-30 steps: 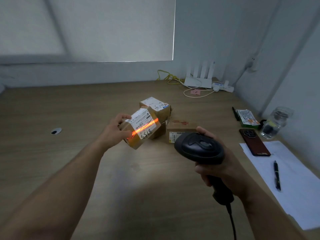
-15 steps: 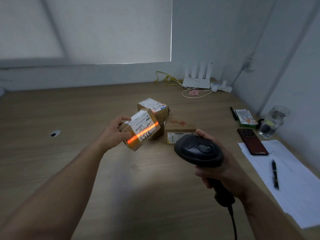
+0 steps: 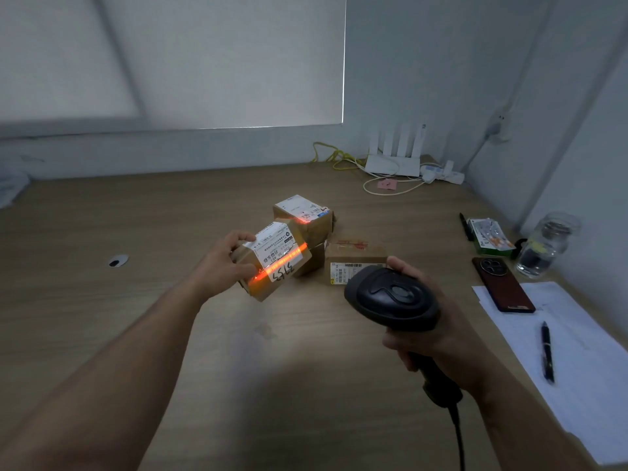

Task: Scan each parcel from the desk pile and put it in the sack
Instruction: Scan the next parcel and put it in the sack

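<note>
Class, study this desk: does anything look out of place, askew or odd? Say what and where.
One thing: the scanner in the right hand throws its red line across the held parcel, but part spills onto the top parcel of the pile behind. Nothing looks spilled or damaged.

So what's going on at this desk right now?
A person is scanning parcels. The left hand holds a small cardboard parcel above the desk, label up. The right hand grips a black handheld scanner aimed at it. The red scan line lies across the label. The pile of other parcels waits behind it. No sack is in view.
</note>
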Demonstrator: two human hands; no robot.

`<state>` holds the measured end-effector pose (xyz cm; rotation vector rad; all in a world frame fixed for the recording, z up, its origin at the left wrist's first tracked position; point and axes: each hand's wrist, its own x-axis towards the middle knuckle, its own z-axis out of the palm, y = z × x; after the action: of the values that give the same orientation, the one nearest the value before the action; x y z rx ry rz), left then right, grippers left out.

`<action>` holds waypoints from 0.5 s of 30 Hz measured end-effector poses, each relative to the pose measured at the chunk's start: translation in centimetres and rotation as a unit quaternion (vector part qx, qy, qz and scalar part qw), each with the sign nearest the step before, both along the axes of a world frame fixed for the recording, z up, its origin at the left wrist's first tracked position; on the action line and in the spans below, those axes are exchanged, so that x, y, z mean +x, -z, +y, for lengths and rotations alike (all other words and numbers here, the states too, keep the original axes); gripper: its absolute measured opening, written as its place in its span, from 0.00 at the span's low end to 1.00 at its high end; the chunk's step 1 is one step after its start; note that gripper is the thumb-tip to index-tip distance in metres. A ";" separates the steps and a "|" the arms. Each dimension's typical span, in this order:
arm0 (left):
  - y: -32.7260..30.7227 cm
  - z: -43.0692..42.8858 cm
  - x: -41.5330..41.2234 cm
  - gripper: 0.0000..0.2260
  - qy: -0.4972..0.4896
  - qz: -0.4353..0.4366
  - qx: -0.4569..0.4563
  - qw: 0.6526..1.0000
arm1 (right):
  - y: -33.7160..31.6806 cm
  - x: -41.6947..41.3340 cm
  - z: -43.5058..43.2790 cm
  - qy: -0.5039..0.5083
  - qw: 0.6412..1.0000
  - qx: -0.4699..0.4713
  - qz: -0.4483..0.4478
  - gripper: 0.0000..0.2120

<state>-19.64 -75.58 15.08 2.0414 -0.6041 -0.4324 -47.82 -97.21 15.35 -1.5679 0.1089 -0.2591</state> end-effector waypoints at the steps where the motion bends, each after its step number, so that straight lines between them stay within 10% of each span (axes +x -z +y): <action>1: 0.0 0.0 0.0 0.23 -0.005 -0.002 0.000 1.000 | 0.0 0.0 -0.1 0.000 1.000 0.003 0.000 0.46; 15: 0.4 1.3 -1.6 0.22 -0.073 0.007 0.021 0.997 | 0.0 -0.5 -2.5 -0.043 0.999 0.013 0.014 0.46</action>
<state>-21.24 -74.28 14.69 2.1035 -0.4382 -0.3756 -48.36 -99.72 15.37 -1.5464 0.0677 -0.1677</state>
